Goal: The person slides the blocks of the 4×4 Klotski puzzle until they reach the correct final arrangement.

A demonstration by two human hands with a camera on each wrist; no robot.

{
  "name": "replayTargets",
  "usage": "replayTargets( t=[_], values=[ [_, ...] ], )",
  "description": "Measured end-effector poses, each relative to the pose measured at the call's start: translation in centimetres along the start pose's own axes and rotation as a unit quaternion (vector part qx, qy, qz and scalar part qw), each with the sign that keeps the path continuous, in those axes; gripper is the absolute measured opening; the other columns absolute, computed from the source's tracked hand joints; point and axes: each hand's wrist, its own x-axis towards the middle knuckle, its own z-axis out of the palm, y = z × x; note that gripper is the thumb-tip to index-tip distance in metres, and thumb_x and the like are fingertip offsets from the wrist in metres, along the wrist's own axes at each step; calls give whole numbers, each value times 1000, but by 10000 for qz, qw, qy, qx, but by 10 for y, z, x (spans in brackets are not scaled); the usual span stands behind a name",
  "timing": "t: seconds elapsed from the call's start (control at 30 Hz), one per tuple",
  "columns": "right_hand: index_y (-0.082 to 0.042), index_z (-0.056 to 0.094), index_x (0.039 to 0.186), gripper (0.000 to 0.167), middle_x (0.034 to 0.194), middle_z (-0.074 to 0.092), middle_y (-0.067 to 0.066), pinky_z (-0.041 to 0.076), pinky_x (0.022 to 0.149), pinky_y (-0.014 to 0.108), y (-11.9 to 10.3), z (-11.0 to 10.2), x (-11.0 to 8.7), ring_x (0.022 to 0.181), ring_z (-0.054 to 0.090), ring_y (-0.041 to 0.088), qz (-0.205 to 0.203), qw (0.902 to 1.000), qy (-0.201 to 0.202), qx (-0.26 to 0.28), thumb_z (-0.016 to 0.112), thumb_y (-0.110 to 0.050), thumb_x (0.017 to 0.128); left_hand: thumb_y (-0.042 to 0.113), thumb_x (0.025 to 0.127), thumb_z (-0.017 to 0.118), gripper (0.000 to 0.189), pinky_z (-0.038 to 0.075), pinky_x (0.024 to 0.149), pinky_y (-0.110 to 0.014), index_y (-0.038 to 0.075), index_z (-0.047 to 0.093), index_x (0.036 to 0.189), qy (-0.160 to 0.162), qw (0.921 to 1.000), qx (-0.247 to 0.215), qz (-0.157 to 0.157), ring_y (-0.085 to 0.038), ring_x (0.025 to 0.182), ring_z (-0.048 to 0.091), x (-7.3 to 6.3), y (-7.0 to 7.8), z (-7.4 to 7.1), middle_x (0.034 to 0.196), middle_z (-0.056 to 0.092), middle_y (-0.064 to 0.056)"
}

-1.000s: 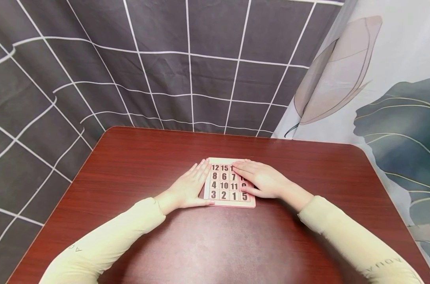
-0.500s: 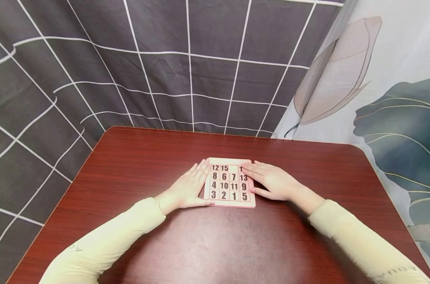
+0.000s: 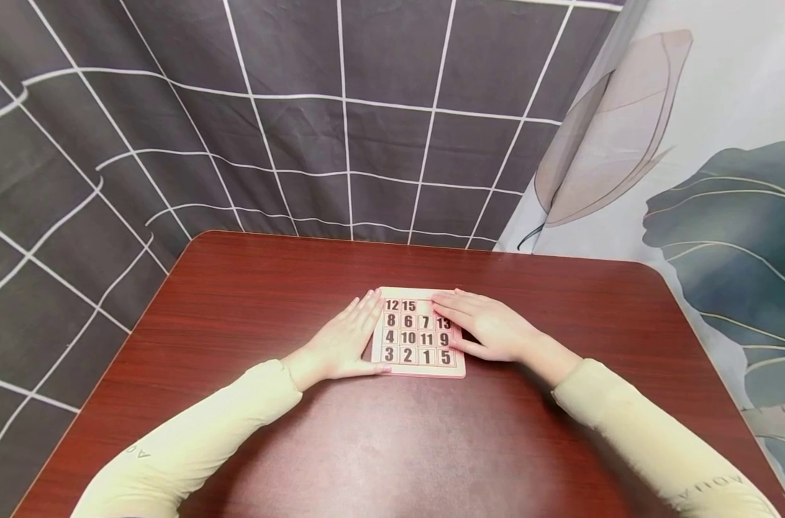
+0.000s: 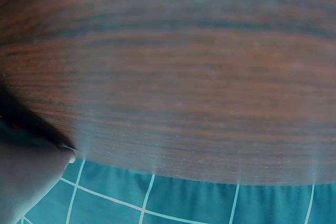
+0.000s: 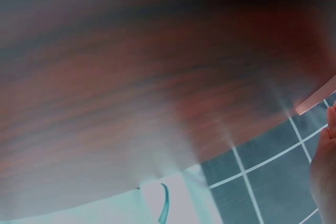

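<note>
A cream number slide puzzle (image 3: 408, 338) with a pink edge lies flat on the table. Along its left side my left hand (image 3: 343, 338) rests with straight fingers, the thumb at the near left corner. My right hand (image 3: 489, 327) reaches over the right side, fingertips on the top row and thumb beside the 9 tile. Beside the 15 tile, part of an empty slot shows; the top right corner is hidden under the fingers. In the right wrist view, a bit of the right hand (image 5: 325, 166) and the puzzle's edge (image 5: 315, 95) appear at the right border.
The reddish-brown wooden table (image 3: 288, 280) has rounded far corners. Behind it hangs a dark grey curtain (image 3: 301, 129) with a white grid. A white curtain (image 3: 625, 173) with leaf prints hangs at the right.
My right hand first drew back to the right, uncovering the slot and right column, then came slightly left again over the top row. Left hand and puzzle keep their place.
</note>
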Motion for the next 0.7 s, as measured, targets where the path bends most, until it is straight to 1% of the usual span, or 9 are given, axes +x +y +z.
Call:
replayTargets(
  t=[0.13,0.37,0.57,0.7],
  values=[
    [-2,56,152,65,160,55,13,41,125,53,-3,3,12,150,52,31,-119,9999,26,38,73,-33,97,71,94,63,118,20,136,-50,-11,17,165,-11,10000,-44,-1,-41,165,16,0,0,-1,175,16,-29],
    [-4,56,154,64,161,54,11,41,126,52,-7,8,28,152,50,30,-141,9996,-195,113,69,-37,100,70,95,63,116,19,136,-49,-11,18,165,-25,9999,-126,-10,-39,166,16,-1,1,-2,175,15,-29],
    [-4,57,152,64,161,55,12,40,126,51,-7,10,34,151,51,29,-212,9994,-271,83,70,-38,100,71,95,62,116,18,136,-49,-10,17,165,-103,9999,-118,-42,-39,166,14,-1,0,-2,175,14,-28],
    [-3,58,151,63,160,56,12,41,126,50,-7,8,31,150,52,29,-193,9994,-281,103,70,-37,100,71,95,62,117,19,136,-49,-10,17,165,-89,9999,-89,-47,-39,166,14,0,0,-2,175,15,-28]
  ],
)
